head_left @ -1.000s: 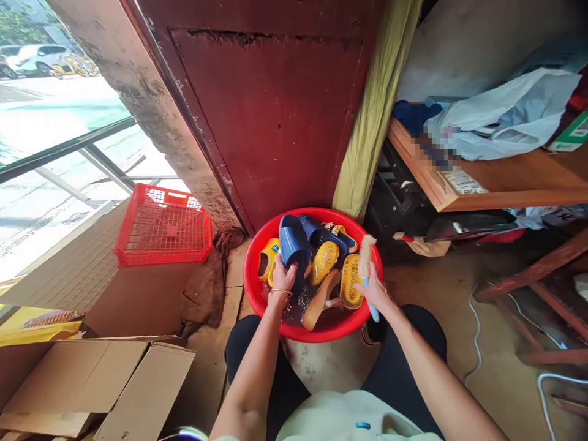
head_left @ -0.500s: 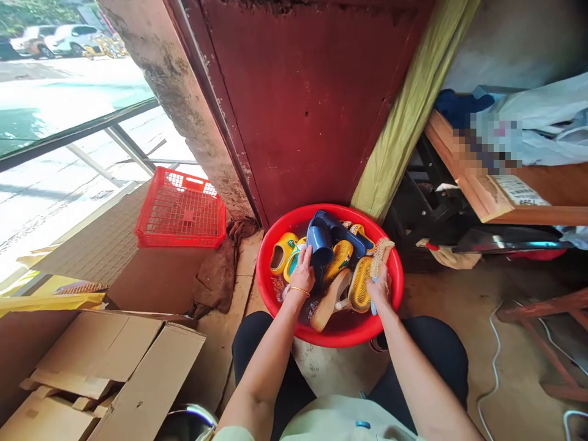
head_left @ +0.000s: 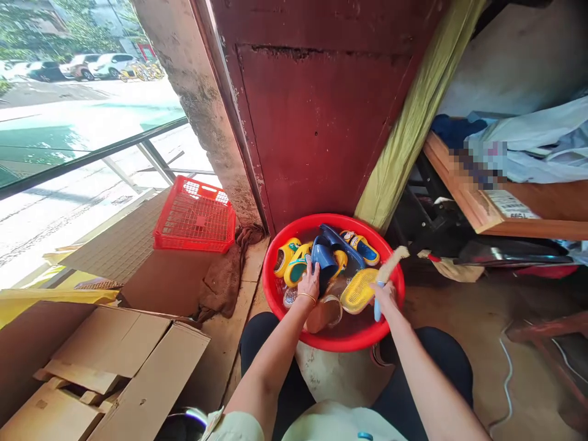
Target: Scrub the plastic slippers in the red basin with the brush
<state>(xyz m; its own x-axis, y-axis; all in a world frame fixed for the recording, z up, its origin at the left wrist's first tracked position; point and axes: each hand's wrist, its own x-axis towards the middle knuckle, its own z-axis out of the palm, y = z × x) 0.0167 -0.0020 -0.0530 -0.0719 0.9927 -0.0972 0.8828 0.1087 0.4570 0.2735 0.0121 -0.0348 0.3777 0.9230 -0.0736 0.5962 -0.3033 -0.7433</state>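
Note:
A red basin stands between my knees, with several slippers and sandals in dark water. My left hand has its fingers on the edge of a dark blue slipper and seems to grip it. In my right hand is a scrub brush with a light blue handle and pale bristles, held over the basin's right side. Beside that hand a yellow slipper lies with its textured face up. A brown-soled sandal lies partly in the water at the near side. Yellow clogs sit at the left.
A red plastic crate stands left of the basin, by a brown cloth. Cardboard boxes fill the lower left. Behind the basin is a dark red door. A wooden table with bags stands at the right.
The view has tilted up slightly. The blue slipper has shifted with my left hand, the yellow slipper has turned, and the brown-soled sandal sits lower. The brush has swung out to the right.

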